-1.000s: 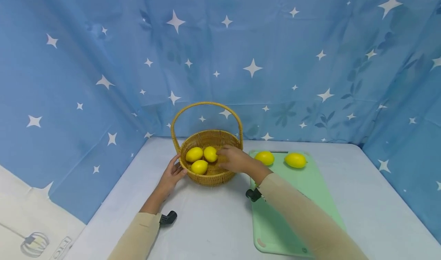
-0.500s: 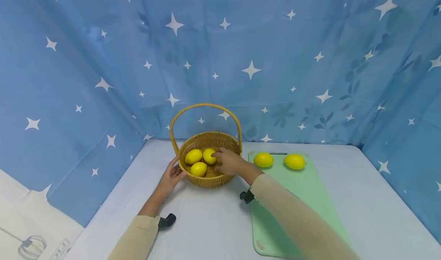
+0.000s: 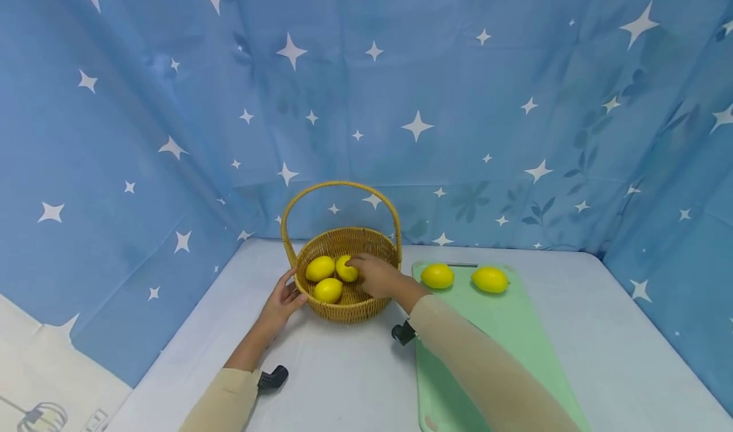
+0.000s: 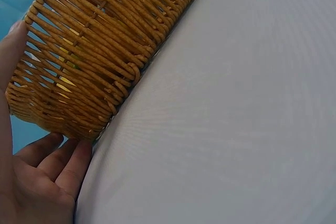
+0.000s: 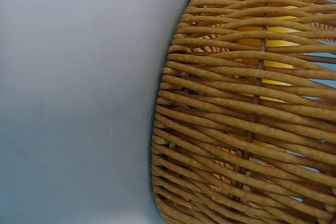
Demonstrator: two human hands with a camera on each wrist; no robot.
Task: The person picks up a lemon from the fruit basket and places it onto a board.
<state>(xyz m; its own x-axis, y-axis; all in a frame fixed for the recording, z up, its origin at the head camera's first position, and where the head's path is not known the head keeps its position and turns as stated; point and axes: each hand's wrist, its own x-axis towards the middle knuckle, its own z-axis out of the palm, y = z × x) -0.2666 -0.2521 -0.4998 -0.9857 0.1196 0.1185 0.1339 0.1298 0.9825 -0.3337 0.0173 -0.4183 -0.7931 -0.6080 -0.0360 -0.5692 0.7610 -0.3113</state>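
A wicker basket (image 3: 343,313) with a tall arched handle stands near the back of the table. Inside it are three lemons: one at the left (image 3: 320,268), one in front (image 3: 328,290) and one at the right (image 3: 346,269). My left hand (image 3: 280,303) grips the basket's left side; in the left wrist view its fingers (image 4: 73,169) press the weave, the thumb up by the rim. My right hand (image 3: 375,275) reaches in over the basket's right rim, fingers curled over the right-hand lemon. Its thumb is hidden, and the right wrist view shows only the basket's weave.
A light green cutting board (image 3: 452,362) lies to the right, partly under the right forearm. Two more lemons rest at its far end, one left (image 3: 438,276) and one right (image 3: 490,279). A blue star-patterned curtain (image 3: 418,165) hangs behind the white table (image 3: 338,387).
My right hand has moved left inside the basket, from beside the right-hand lemon onto it. My left hand keeps its place on the basket. The head view has tilted slightly upward.
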